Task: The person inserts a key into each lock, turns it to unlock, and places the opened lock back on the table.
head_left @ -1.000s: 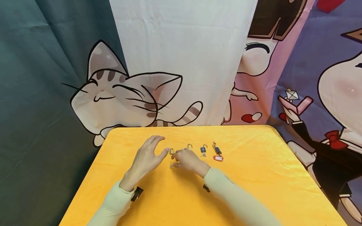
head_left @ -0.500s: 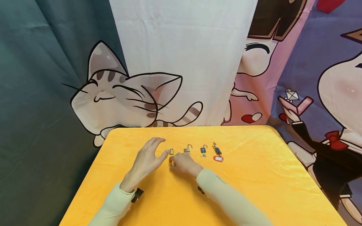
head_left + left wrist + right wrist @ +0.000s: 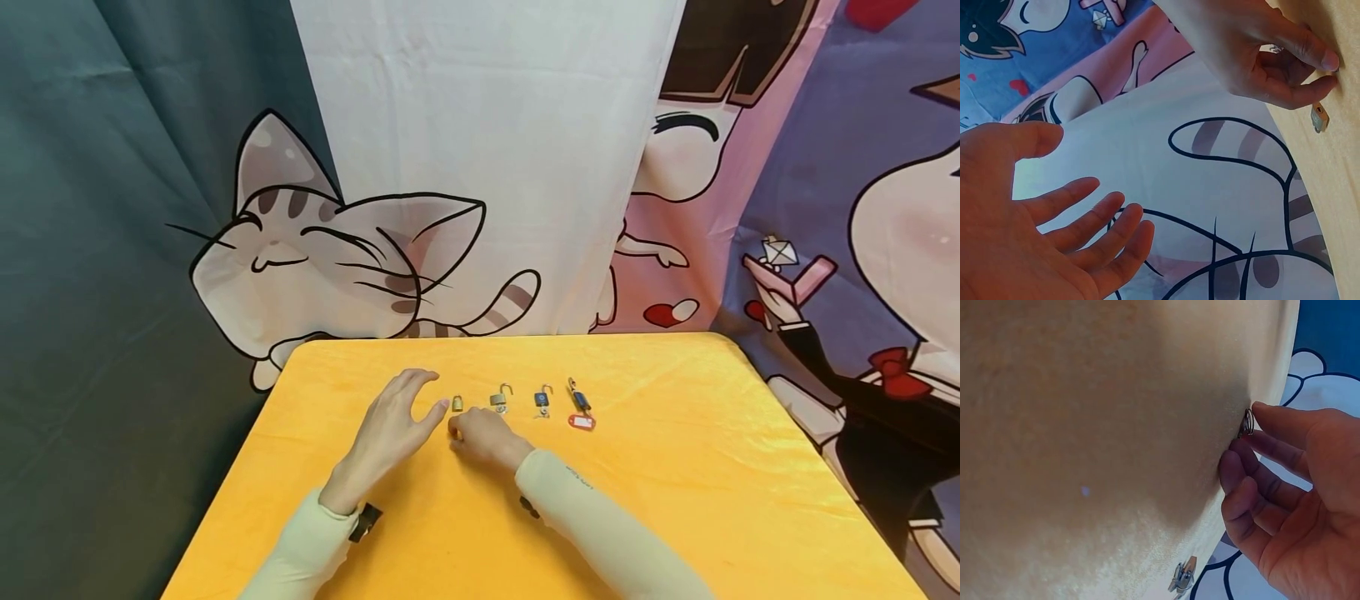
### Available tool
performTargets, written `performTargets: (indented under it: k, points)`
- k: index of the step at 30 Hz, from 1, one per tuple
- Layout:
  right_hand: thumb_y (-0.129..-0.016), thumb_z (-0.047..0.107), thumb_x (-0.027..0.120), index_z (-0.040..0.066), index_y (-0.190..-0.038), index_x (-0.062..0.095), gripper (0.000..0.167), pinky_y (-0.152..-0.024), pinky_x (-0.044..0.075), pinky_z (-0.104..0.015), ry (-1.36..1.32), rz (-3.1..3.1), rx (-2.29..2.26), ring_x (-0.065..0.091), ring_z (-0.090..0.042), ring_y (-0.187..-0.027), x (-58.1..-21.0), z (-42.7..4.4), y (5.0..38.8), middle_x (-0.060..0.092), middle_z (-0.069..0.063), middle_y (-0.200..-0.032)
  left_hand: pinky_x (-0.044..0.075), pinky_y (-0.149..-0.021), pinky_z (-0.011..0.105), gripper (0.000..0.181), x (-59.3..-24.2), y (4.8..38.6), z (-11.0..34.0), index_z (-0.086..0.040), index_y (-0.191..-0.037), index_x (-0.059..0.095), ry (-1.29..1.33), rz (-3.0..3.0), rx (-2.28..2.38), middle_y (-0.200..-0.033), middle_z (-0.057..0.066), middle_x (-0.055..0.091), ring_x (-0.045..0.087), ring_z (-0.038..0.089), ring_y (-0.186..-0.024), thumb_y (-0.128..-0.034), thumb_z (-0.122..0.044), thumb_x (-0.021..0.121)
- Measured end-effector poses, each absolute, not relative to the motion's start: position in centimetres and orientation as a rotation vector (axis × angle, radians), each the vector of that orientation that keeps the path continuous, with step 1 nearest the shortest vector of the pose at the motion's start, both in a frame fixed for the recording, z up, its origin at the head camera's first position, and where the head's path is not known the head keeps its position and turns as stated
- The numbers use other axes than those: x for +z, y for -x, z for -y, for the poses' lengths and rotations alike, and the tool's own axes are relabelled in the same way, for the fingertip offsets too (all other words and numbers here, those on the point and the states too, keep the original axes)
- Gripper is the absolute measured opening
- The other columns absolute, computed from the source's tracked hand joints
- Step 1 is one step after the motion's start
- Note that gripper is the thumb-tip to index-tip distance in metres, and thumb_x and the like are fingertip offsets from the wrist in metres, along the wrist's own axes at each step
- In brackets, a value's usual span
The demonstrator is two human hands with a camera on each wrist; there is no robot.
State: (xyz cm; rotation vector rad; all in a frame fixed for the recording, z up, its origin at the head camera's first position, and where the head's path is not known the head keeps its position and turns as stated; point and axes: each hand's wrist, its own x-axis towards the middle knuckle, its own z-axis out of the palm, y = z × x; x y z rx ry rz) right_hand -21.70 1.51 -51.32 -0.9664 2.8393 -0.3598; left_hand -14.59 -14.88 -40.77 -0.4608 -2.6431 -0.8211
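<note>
My right hand (image 3: pixel 486 435) is low over the yellow table in front of a small brass padlock (image 3: pixel 457 403). In the right wrist view, its thumb and fingertips pinch a small metal key ring (image 3: pixel 1247 422) at the cloth; whatever hangs from the ring is hidden. My left hand (image 3: pixel 393 427) hovers to the left of the brass padlock, thumb and fingers spread, holding nothing. The left wrist view shows the same padlock (image 3: pixel 1319 117) just beyond the right hand's fingertips.
To the right lie a grey-gold padlock (image 3: pixel 498 400) with its shackle raised, a blue padlock (image 3: pixel 542 400) with keys, and a dark blue item (image 3: pixel 581 401) joined to a red tag (image 3: pixel 582 422). Printed curtains (image 3: pixel 487 125) hang behind the yellow table (image 3: pixel 637 500).
My right hand has moved slightly left and toward me, its fingers closing over the key ring and uncovering the grey-gold padlock. The left hand stays nearly still.
</note>
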Motion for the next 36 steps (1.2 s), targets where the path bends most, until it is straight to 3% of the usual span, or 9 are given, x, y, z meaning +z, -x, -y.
performTargets:
  k: [8, 16, 27, 36]
  points:
    - [-0.093, 0.026, 0.069, 0.02, -0.092, 0.072, 0.008, -0.06, 0.048, -0.021, 0.968, -2.845, -0.413, 0.057, -0.005, -0.062, -51.52, -1.51, 21.77, 0.071, 0.006, -0.082, 0.05, -0.098, 0.048, 0.04, -40.92, 14.58, 14.96, -0.016, -0.127, 0.062, 0.444, 2.654, -0.83, -0.131, 0.003, 0.061, 0.059, 0.026, -0.122, -0.094, -0.039, 0.064]
    - [-0.093, 0.025, 0.068, 0.019, -0.091, 0.073, 0.009, -0.062, 0.049, -0.021, 0.939, -2.852, -0.415, 0.06, -0.005, -0.065, -51.63, -1.29, 21.64, 0.073, 0.006, -0.085, 0.051, -0.097, 0.047, 0.04, -41.22, 14.64, 15.09, -0.015, -0.126, 0.063, 0.438, 2.652, -0.831, -0.13, 0.003, 0.061, 0.059, 0.026, -0.121, -0.0941, -0.039, 0.064]
    - [-0.092, 0.012, 0.066, 0.014, -0.089, 0.068, 0.003, -0.062, 0.049, -0.022, 0.869, -2.845, -0.494, 0.056, -0.007, -0.064, -51.43, -1.41, 21.49, 0.07, 0.002, -0.082, 0.052, -0.095, 0.047, 0.038, -41.23, 14.51, 15.17, -0.016, -0.125, 0.063, 0.436, 2.647, -0.831, -0.128, 0.003, 0.062, 0.06, 0.025, -0.119, -0.094, -0.037, 0.064]
    - [-0.088, 0.022, 0.074, 0.014, -0.081, 0.067, 0.013, -0.06, 0.049, -0.022, 0.682, -2.832, -0.522, 0.057, -0.006, -0.062, -51.4, -1.62, 21.27, 0.066, 0.005, -0.074, 0.052, -0.094, 0.048, 0.037, -41.33, 14.36, 15.2, -0.016, -0.124, 0.063, 0.424, 2.659, -0.827, -0.128, 0.003, 0.062, 0.06, 0.025, -0.12, -0.0945, -0.038, 0.063]
